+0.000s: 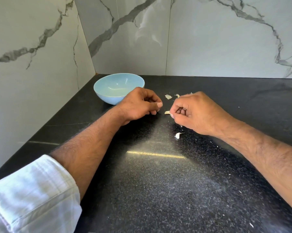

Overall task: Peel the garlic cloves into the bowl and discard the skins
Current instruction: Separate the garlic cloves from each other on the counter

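A light blue bowl [106, 98] stands on the black counter at the back left, and it looks empty. My right hand [199, 113] is curled and pinches a small pale garlic clove [167, 112] at its fingertips, just above the counter. My left hand [138, 105] rests on the counter in front of the bowl, a short gap left of the clove. Its fingers are curled under the thumb and nothing shows in them. Two more garlic pieces [168, 97] [177, 95] lie behind the hands. A whitish clove or skin piece [177, 135] lies below my right hand.
The black speckled counter [150, 190] carries small white skin flakes [251, 225] scattered to the right and front. Marble-patterned walls [41, 81] close off the left and back sides, meeting in a corner behind the bowl.
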Motion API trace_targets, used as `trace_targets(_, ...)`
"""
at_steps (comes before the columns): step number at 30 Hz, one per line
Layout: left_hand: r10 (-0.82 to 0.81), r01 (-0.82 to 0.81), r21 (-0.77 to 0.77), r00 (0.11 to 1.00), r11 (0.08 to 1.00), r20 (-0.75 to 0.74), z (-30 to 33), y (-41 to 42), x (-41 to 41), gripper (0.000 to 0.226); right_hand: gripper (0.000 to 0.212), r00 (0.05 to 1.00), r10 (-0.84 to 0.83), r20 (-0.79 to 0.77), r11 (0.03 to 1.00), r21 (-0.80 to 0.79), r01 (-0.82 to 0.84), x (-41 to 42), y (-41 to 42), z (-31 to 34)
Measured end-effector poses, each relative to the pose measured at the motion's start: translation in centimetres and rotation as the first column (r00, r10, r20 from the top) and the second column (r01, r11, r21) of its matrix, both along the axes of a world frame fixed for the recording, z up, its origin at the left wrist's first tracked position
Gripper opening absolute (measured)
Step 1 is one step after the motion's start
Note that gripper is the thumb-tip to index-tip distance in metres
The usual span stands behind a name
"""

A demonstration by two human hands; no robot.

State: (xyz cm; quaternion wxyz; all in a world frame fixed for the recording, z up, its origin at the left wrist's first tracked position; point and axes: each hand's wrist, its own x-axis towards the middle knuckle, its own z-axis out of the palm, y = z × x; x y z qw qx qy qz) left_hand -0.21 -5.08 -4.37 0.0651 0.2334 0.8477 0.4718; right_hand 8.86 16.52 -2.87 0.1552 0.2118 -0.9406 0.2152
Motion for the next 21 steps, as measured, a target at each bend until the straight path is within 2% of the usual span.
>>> trace_targets(4,-0.034,0.034,-0.011,0.999,0.999,0.042,0.2,-0.2,-0.5,0.007,0.008,0.989,0.017,-0.150,0.996,-0.087,-0.030,0.4,-0.6,1.2)
trace_targets(5,-0.039,0.039,-0.013,0.999,0.999,0.039,0.2,-0.1,-0.5,0.008,0.009,0.990,0.034,-0.135,0.997,-0.064,-0.043,0.4,-0.7,1.0)
trace_targets(8,-0.044,0.044,-0.006,0.998,0.999,0.046,0.3,-0.3,-0.6,0.008,0.015,0.995,0.093,0.038,0.983,0.157,-0.097,0.2,-1.0,-0.6)
trace_targets(10,-0.041,0.042,-0.004,0.997,0.999,0.060,0.5,-0.4,-0.4,0.008,0.014,0.994,0.104,0.045,0.972,0.207,-0.111,0.1,-0.7,-1.0)
trace_targets(13,-0.041,0.041,0.000,0.997,0.999,0.072,0.5,-0.4,-0.3,0.009,0.008,0.998,0.065,0.011,0.995,0.070,-0.065,0.4,-0.1,0.0)
trace_targets(16,-0.043,0.044,-0.011,0.996,0.999,0.076,0.6,-0.3,-0.3,0.010,0.007,0.981,-0.045,-0.191,0.983,-0.184,0.010,0.8,0.5,1.1)
trace_targets(18,-0.044,0.045,-0.017,0.996,0.999,0.074,0.6,-0.2,-0.3,0.009,0.003,0.969,-0.057,-0.239,0.970,-0.243,-0.003,0.9,0.2,1.3)
trace_targets(19,-0.044,0.045,-0.020,0.997,0.999,0.067,0.7,-0.2,-0.3,0.009,0.006,0.986,-0.022,-0.166,0.984,-0.178,-0.008,0.8,-0.2,1.0)
trace_targets(21,-0.038,0.039,-0.019,0.997,0.999,0.064,0.7,-0.2,-0.2,0.008,0.015,0.996,0.022,0.081,0.999,0.034,-0.025,0.8,-0.9,-0.1)
